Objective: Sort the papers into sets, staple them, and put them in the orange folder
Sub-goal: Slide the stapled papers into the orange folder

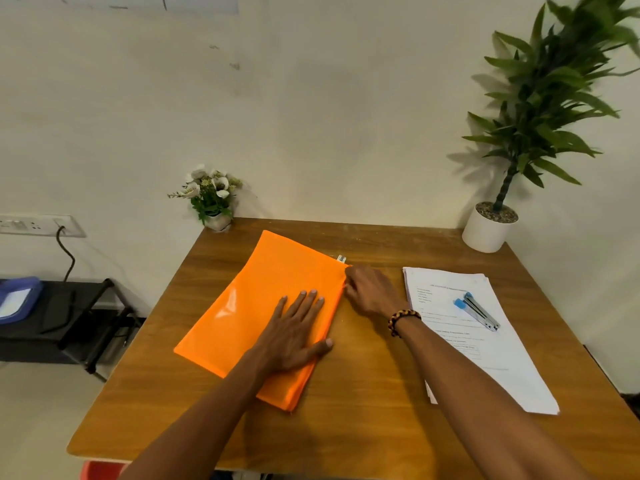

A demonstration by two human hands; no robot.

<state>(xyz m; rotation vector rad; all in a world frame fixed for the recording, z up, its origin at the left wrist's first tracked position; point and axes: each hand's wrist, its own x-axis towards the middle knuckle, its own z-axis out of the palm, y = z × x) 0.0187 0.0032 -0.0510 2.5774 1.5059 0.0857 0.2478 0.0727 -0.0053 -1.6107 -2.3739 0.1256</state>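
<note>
- Orange, glossy plastic: the orange zip folder (273,306) lies slantwise on the wooden table (363,427); it looks light, limp and slippery.
- The left hand (294,337) presses it flat, fingers straight, gripping nothing.
- The right hand (370,292) pinches its far corner beside the zip pull (341,259), likely the best hold.
- The papers (485,355) lie unsorted to the right, thin and floppy, under the stapler (478,310).

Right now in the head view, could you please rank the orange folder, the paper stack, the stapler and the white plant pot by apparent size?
1. orange folder and paper stack: too alike to rank.
2. white plant pot, though it sits farther back.
3. stapler.
</note>
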